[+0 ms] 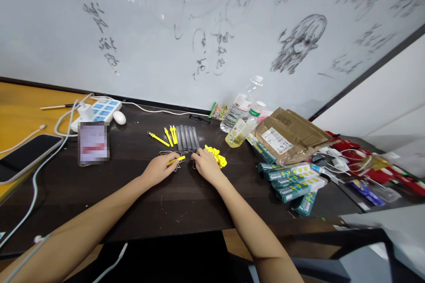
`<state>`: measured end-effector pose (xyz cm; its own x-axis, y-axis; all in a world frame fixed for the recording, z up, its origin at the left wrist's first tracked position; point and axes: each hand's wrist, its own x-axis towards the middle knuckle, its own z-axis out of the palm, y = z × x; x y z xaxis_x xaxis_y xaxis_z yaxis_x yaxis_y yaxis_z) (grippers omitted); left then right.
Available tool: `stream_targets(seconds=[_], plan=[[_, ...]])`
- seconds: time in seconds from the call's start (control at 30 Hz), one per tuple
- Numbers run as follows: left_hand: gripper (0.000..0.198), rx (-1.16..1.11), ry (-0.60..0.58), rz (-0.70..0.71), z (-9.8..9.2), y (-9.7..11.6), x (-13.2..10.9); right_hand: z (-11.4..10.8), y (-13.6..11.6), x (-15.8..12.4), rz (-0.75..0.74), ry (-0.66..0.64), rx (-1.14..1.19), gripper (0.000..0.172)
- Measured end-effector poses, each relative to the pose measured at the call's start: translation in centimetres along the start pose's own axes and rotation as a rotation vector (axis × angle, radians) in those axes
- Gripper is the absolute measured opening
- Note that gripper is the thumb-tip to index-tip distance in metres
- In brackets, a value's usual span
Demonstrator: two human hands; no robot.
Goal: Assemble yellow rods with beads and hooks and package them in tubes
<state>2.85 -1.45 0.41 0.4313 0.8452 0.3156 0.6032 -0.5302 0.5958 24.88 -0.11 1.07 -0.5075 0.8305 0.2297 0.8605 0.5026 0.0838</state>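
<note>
Yellow stick [180, 159] in the person's left hand, on the near side of the row of clear tubes [187, 138] lying side by side on the dark bench [186, 212]. Left to right, a phone [28, 157] lies far to the left of the tubes, with a white cable across its edge. Less far left of the tubes come a power strip [109, 108] with a white plug in it, a blurred-out flat thing [94, 143] and a small white oval object [119, 118]. Just left of the tubes lie several loose yellow sticks [160, 140], the nearest ones almost beside them. The left hand [160, 169], near and left of the tubes, pinches the yellow stick between thumb and fingers. Thin wires [166, 152] show around its fingertips. The right hand [207, 166] is curled at the near end of the tubes; whether it grips anything I cannot tell. Just right of the tubes, beside that hand, sits a pile of yellow pieces [219, 158]. Beyond the tubes and to the right are dark glasses [199, 118] and a snack packet [218, 110]. Farther right of the tubes stand two bottles [236, 130], then a brown parcel [288, 137] and several green boxes [300, 184].
</note>
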Motion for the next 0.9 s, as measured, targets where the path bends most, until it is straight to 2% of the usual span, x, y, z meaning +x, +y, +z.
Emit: stream_targets(seconds=[0.13,0.37,0.57,0.7,0.8,0.9], plan=[[0.025,-0.005,0.000,0.008,-0.1,0.1,0.0,-0.6,0.2,-0.2,-0.045,-0.004,0.058,0.007],[0.028,0.003,0.001,0.011,0.1,-0.1,0.0,-1.3,0.5,-0.4,-0.079,-0.064,0.140,0.002],[0.026,0.007,-0.013,0.016,0.2,-0.2,0.0,-2.1,-0.3,1.3,-0.106,-0.181,0.103,0.012],[0.024,-0.021,-0.005,0.018,0.2,-0.1,0.0,-2.7,-0.9,2.7,-0.055,-0.286,0.095,0.015],[0.023,-0.078,0.028,0.020,0.1,0.0,0.0,-2.5,-0.5,2.9,-0.035,-0.243,0.390,0.011],[0.023,-0.137,0.051,0.003,-0.1,0.2,0.0,-1.5,0.0,2.7,0.033,-0.138,0.953,0.004]])
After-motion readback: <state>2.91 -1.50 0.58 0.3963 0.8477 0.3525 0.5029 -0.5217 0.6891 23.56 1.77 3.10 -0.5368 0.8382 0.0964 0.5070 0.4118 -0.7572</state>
